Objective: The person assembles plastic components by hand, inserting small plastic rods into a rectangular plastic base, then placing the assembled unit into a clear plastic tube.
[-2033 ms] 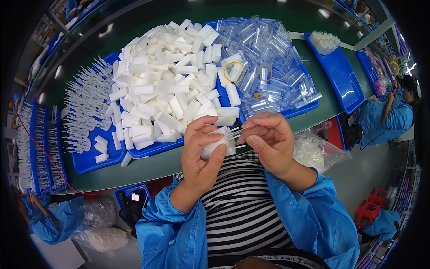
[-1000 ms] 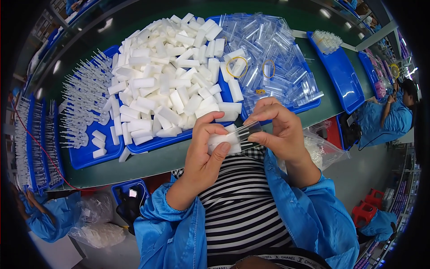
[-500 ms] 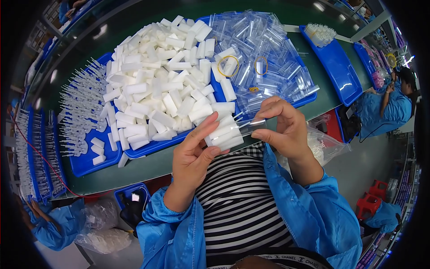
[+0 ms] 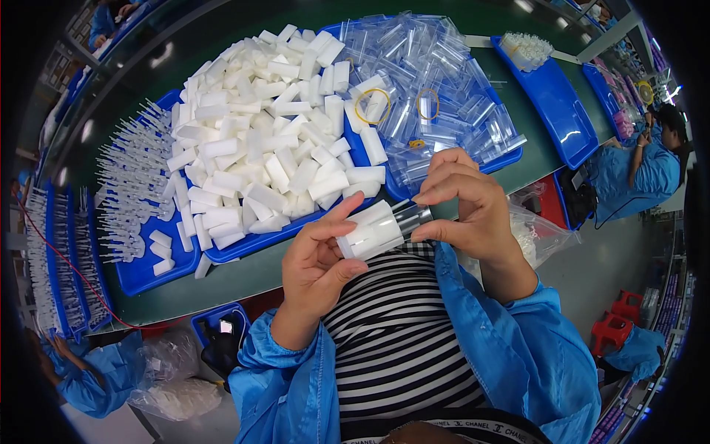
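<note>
In front of my striped shirt, my left hand (image 4: 319,248) is closed round a bundle of white foam pieces (image 4: 372,231) with a glossy, clear surface. Fingers and thumb press on its left end. My right hand (image 4: 473,211) pinches a clear plastic tube (image 4: 413,217) between thumb and fingertips. The tube meets the bundle's right end; how far the two overlap cannot be made out. Just beyond my hands lie a large heap of white foam pieces (image 4: 281,166) and a heap of clear plastic tubes (image 4: 444,81).
Left stands a blue tray (image 4: 140,275) of thin white sticked parts (image 4: 137,174). Yellow rubber bands (image 4: 373,107) lie on the tubes. Another blue tray (image 4: 558,111) holds small clear parts (image 4: 526,50). A co-worker (image 4: 636,174) sits at the right; a plastic bag (image 4: 543,233) hangs near my right arm.
The bundle in my left hand has turned slightly and its pieces sit closer together. My right hand has moved a little left, bringing the clear tube against the bundle's end.
</note>
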A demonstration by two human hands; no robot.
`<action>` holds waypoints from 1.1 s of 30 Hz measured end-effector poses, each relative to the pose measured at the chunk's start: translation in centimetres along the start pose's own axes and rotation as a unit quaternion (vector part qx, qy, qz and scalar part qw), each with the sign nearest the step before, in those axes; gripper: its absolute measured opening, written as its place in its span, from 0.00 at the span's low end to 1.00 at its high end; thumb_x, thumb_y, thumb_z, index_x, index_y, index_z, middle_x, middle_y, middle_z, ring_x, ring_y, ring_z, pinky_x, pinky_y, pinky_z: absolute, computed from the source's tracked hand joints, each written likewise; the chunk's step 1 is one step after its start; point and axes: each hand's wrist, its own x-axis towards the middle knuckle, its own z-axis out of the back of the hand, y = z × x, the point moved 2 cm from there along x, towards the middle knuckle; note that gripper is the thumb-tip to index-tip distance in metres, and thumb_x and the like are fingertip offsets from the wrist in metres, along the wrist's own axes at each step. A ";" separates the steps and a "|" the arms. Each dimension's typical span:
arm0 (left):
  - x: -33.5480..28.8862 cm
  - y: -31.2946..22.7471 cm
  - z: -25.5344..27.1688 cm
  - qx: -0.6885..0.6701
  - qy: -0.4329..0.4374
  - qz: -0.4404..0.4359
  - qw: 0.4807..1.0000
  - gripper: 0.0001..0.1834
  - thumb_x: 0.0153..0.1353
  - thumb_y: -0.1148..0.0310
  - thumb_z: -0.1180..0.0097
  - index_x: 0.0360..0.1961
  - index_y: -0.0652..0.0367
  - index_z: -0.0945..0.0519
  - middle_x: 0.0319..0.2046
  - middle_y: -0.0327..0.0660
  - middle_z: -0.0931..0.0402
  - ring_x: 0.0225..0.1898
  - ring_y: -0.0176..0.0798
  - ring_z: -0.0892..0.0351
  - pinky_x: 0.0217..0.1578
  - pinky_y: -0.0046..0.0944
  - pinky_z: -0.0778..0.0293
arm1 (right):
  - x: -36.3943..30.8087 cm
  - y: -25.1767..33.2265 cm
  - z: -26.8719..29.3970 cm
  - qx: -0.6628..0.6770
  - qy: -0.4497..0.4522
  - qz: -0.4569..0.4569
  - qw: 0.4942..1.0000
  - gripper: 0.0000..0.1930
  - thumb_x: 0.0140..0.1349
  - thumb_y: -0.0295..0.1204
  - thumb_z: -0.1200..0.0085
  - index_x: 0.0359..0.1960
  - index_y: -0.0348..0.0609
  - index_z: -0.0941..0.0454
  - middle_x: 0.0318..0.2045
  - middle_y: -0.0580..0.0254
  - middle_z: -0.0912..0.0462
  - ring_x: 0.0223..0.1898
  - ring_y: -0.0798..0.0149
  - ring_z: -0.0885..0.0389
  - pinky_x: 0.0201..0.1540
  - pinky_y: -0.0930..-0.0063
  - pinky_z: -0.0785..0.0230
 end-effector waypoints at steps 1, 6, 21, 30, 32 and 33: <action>-0.1 0.0 0.0 0.005 -0.007 0.003 1.000 0.23 0.51 0.79 0.39 0.49 0.66 0.31 0.61 0.63 0.44 0.59 0.48 0.35 0.55 0.44 0.33 | 0.0 0.1 -0.1 -0.009 -0.006 0.005 1.000 0.17 0.34 0.34 0.27 0.28 0.45 0.18 0.27 0.70 0.20 0.38 0.64 0.27 0.44 0.71 0.40; 0.1 -0.2 -0.3 0.071 0.007 0.001 0.997 0.27 0.51 0.78 0.38 0.53 0.67 0.31 0.61 0.60 0.43 0.59 0.48 0.34 0.54 0.42 0.31 | -0.2 0.6 -0.5 -0.051 -0.002 0.007 0.999 0.18 0.33 0.35 0.27 0.29 0.47 0.18 0.27 0.71 0.20 0.39 0.64 0.27 0.44 0.72 0.40; 0.3 0.2 -0.4 -0.027 0.007 0.033 0.999 0.29 0.62 0.65 0.48 0.61 0.68 0.39 0.61 0.57 0.41 0.61 0.47 0.38 0.59 0.41 0.40 | -0.2 0.7 -0.5 -0.091 0.008 0.021 0.996 0.19 0.31 0.39 0.28 0.29 0.49 0.17 0.28 0.72 0.21 0.43 0.61 0.31 0.47 0.69 0.42; -0.1 0.7 -0.6 0.035 -0.001 0.056 0.998 0.26 0.67 0.65 0.56 0.62 0.67 0.41 0.59 0.53 0.37 0.60 0.43 0.37 0.59 0.37 0.42 | 0.1 1.3 -0.4 -0.181 0.020 0.053 0.982 0.21 0.30 0.41 0.28 0.29 0.50 0.17 0.27 0.72 0.21 0.42 0.60 0.30 0.45 0.70 0.41; -0.1 0.7 -0.7 0.061 -0.005 0.051 0.997 0.26 0.67 0.65 0.57 0.63 0.67 0.41 0.60 0.53 0.37 0.60 0.42 0.37 0.59 0.37 0.42 | 0.1 1.3 -0.5 -0.181 0.017 0.053 0.982 0.20 0.30 0.41 0.29 0.29 0.50 0.17 0.27 0.72 0.21 0.41 0.61 0.30 0.45 0.70 0.42; -0.1 0.6 -0.9 0.062 -0.002 0.059 0.996 0.26 0.67 0.65 0.57 0.63 0.67 0.42 0.60 0.53 0.37 0.60 0.42 0.37 0.59 0.36 0.43 | 0.2 1.6 -0.5 -0.187 0.028 0.060 0.980 0.20 0.30 0.41 0.29 0.29 0.50 0.17 0.27 0.72 0.21 0.41 0.61 0.30 0.45 0.70 0.42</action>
